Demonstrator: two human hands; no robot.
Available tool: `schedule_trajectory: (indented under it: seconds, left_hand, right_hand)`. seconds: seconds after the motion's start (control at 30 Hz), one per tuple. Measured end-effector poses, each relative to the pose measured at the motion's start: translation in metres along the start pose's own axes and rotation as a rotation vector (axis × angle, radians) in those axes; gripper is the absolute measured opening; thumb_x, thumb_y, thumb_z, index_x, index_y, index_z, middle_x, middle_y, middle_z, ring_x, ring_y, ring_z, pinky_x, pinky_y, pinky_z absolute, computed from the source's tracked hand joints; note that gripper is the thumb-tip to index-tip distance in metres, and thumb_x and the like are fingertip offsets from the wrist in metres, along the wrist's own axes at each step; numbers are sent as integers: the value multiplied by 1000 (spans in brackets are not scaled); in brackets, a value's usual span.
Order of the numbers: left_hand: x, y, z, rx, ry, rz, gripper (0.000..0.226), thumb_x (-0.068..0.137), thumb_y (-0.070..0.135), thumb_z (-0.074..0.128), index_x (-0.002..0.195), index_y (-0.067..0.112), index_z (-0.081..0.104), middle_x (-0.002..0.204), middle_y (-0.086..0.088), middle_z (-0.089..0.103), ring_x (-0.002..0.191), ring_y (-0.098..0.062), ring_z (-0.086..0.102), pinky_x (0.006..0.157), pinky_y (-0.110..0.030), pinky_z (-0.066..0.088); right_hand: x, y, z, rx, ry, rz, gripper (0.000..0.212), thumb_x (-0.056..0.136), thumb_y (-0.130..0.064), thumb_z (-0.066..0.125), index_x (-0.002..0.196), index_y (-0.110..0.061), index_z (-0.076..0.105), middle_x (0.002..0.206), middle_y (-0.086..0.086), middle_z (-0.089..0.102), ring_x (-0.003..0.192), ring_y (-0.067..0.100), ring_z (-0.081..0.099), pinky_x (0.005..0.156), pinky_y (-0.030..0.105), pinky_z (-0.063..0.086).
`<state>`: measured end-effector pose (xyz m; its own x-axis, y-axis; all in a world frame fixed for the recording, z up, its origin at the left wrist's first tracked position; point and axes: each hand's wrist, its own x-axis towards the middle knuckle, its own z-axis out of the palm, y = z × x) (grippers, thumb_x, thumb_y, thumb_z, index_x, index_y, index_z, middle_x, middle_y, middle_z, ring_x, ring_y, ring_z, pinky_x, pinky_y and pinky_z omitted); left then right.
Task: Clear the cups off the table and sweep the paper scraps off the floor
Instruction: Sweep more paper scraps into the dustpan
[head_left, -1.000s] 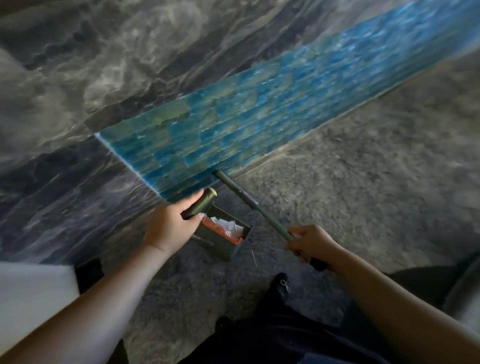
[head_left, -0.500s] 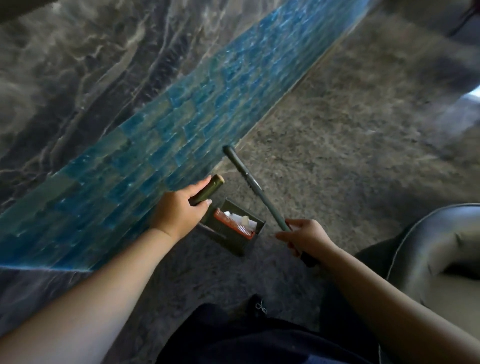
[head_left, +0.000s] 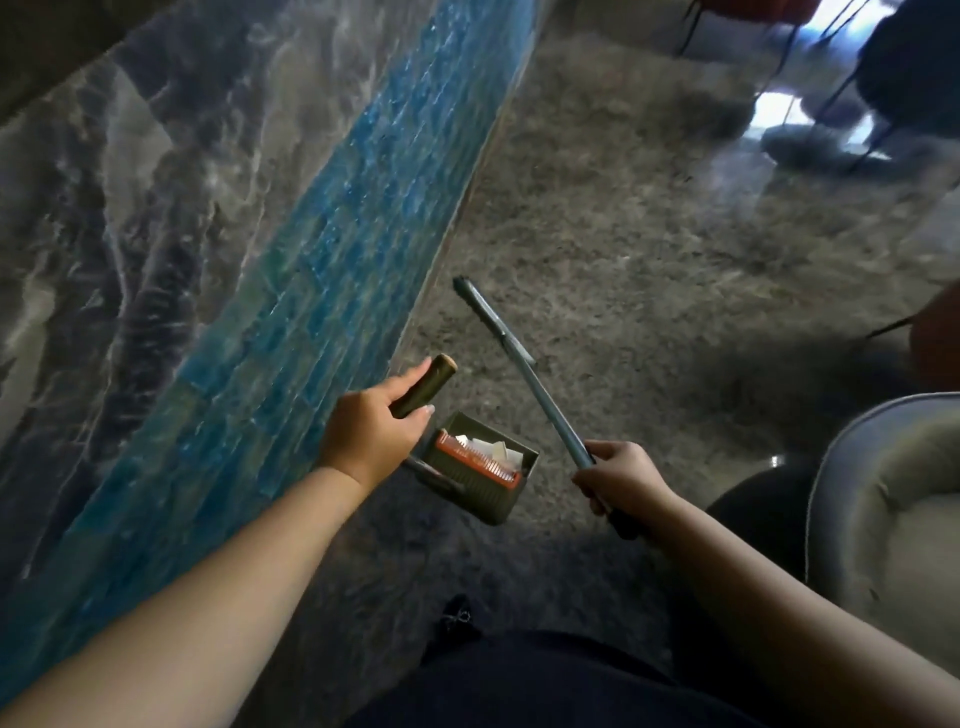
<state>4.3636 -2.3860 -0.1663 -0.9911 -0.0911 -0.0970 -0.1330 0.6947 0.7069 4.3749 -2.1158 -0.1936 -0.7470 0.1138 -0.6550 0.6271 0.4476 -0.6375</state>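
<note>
My left hand (head_left: 371, 434) grips the dark green handle (head_left: 423, 384) of a long-handled dustpan. The dustpan's green bin (head_left: 480, 493) hangs just above the speckled floor, with an orange comb strip along its edge and white paper scraps (head_left: 493, 449) inside. My right hand (head_left: 621, 480) grips a grey metal broom pole (head_left: 519, 358) that slants up and away to the left; the broom head is out of sight below my arm. No cups are in view.
A counter front with blue tiles (head_left: 311, 291) and dark marble (head_left: 130, 182) runs along the left. A grey cushioned chair (head_left: 893, 519) stands at the right. Thin chair legs and dark shapes (head_left: 841, 104) sit at the far upper right. My dark trousers and shoe (head_left: 457, 618) are below.
The view has swung to the right, showing more floor and the chair. Both hands keep their grips; dustpan and pole hold about the same pose between them.
</note>
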Motion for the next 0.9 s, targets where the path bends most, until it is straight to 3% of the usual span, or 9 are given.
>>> schedule_trajectory:
  seconds: [0.27,0.5,0.9]
  left_hand:
    - [128,14,5,12,-80,75,53,84,24,72,133,36,55,116,2,69,98,-11,65,88,-18,45]
    - [262,34,27,44,-61,56,53,84,25,71,134,33,54,115,-2,70,94,-15,66,87,-20,47]
    - [484,104,37,21,-5,64,53,85,26,70,134,35,53,112,-2,71,95,-18,67,90,-28,52]
  right_hand:
    - [63,-55,-18,127,68,72,35,79,1,58,105,-21,67,55,5,54,34,13,48,35,19,34]
    - [170,-113,-66,131,83,103,17,79,3,58,88,-6,68,56,6,51,34,13,47,34,18,32]
    - [341,-246,-153,195,67,171,15,79,2,58,89,-3,68,59,9,50,32,13,45,37,16,29]
